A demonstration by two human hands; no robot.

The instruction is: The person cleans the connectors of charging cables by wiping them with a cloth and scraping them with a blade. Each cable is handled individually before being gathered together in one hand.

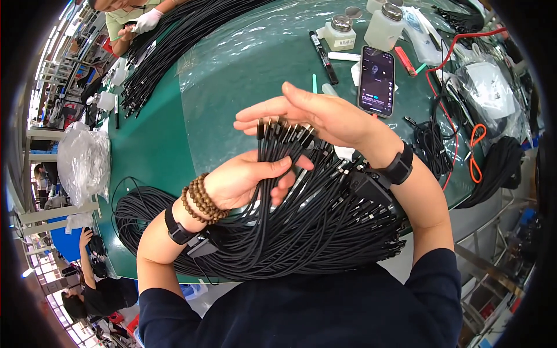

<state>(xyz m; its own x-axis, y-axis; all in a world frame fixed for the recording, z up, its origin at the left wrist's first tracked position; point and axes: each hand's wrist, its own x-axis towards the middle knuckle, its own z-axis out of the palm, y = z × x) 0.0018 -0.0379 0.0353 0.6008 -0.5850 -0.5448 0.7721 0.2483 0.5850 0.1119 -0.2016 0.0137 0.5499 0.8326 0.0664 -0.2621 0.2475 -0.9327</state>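
My left hand point(249, 177) is wrapped round a bundle of black cables point(281, 139), whose small metal-tipped plugs point up and away from me. Just beyond the plugs, my right hand point(325, 113) is held flat with its fingers stretched out to the left and the thumb raised. Its palm is beside the plug ends; whether it touches them I cannot tell. Below both hands a large heap of black cables point(301, 243) lies along the near table edge, with many plug ends gathered at its right side.
The green table point(145, 151) carries a phone point(376, 81), a black marker point(323, 57), metal-capped bottles point(339, 32) and a red cord point(441, 64). At the far left a gloved co-worker's hand point(148, 20) is beside more cables point(174, 46). Clear plastic bags point(84, 159) sit at left.
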